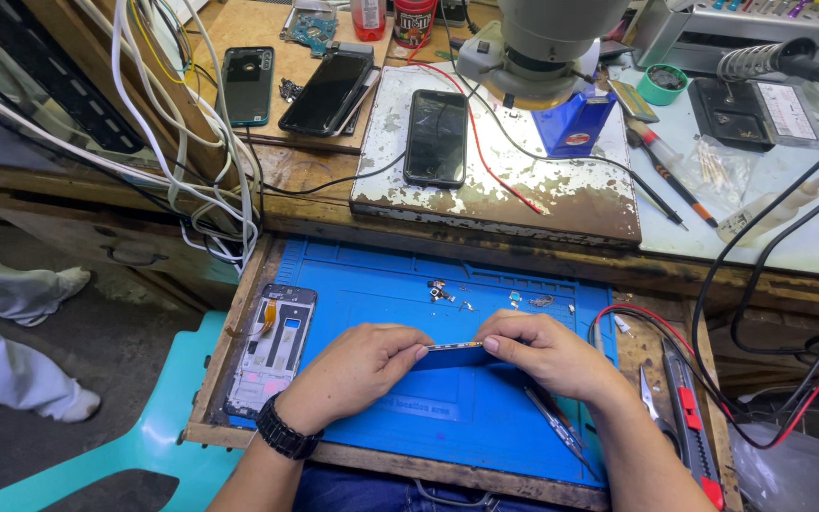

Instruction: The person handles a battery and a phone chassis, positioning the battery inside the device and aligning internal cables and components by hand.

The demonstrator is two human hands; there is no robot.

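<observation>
My left hand (357,370) and my right hand (547,353) together pinch a thin, narrow dark phone part (454,347) held edge-up over a blue work mat (400,294). A black watch sits on my left wrist. An opened phone frame (272,349) with an orange flex cable lies on the mat's left side. Small screws and loose parts (447,292) are scattered just beyond my hands. Tweezers (554,425) lie on the mat under my right forearm.
A black phone (436,137) lies on a worn white plate (561,194) under a microscope head (544,43). Two more phones (246,85) rest on a wooden board. White cables (196,142) hang left. A red utility knife (692,417) lies right. Someone's legs stand at left.
</observation>
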